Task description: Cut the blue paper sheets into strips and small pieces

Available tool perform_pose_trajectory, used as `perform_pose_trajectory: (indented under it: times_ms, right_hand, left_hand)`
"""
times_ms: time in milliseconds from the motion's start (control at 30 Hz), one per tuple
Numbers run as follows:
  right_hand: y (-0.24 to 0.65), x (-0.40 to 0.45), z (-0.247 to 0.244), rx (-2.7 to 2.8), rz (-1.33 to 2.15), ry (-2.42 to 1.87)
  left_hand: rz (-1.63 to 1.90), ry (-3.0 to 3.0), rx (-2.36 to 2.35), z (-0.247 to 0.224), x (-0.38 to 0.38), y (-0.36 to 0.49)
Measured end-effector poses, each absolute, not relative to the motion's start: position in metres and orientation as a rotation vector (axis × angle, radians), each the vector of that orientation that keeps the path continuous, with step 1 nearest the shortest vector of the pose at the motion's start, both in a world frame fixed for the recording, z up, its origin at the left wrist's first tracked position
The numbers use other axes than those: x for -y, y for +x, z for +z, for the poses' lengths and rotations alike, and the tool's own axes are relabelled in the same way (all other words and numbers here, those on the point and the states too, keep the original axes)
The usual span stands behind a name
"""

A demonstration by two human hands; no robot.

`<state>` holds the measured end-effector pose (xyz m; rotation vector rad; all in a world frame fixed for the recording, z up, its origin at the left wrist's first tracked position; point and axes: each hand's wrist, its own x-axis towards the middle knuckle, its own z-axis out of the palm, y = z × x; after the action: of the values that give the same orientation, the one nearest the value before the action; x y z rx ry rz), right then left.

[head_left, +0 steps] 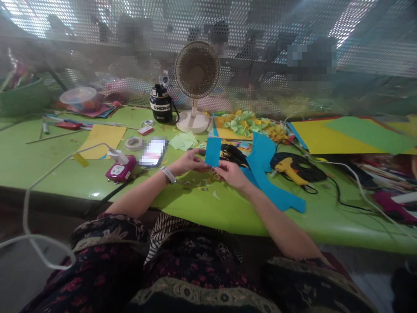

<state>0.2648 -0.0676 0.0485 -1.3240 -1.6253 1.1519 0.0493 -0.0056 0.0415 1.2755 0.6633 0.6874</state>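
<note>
My left hand (189, 161) and my right hand (230, 174) meet over the green table, their fingertips pinching a short strip of blue card (213, 151) held upright between them. Right of my right hand lies a larger cut piece of blue card (264, 152), running under my wrist toward the table's front. Small paper snippets (198, 182) are scattered beneath my hands. A yellow hot glue gun (288, 170) rests on a dark mat to the right. A smartphone (153, 152) with a blurred screen lies left of my left hand.
A pink socket (120, 169) with a white cable, tape roll (134, 143), and yellow paper (100, 141) lie left. Green and yellow paper scraps (246, 124), a fan (196, 71), and a black flask (161, 103) stand behind. Perforated screen (365, 34) backs the table.
</note>
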Motion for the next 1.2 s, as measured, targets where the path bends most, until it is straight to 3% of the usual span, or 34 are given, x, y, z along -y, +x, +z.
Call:
perform_pose_trajectory:
  times_ms: [367, 500, 567, 700, 800, 967, 1200]
  right_hand:
    - [0.273, 0.071, 0.054, 1.753, 1.23, -1.338]
    - [0.272, 0.067, 0.044, 1.867, 1.237, -1.319]
    - [0.273, 0.061, 0.04, 1.937, 1.102, -1.315]
    - [0.281, 0.038, 0.031, 2.043, 0.427, -1.417]
    - [0.287, 0.022, 0.022, 2.229, 0.136, -1.574]
    - [0.291, 0.013, 0.006, 2.311, -0.085, -1.676]
    - [0.293, 0.012, 0.004, 2.241, -0.014, -1.669]
  left_hand:
    - [0.614, 1.279, -0.71, 0.048, -0.004, 0.042]
    - [0.748, 1.227, -0.712, 0.049, -0.006, 0.043]
    - [0.802, 1.19, -0.717, 0.046, -0.009, 0.044]
    - [0.85, 1.132, -0.742, 0.043, -0.012, 0.046]
    - [0.859, 1.11, -0.736, 0.043, -0.013, 0.046]
    - [0.876, 1.094, -0.68, 0.041, -0.016, 0.044]
    - [0.912, 1.049, -0.608, 0.04, -0.022, 0.04]
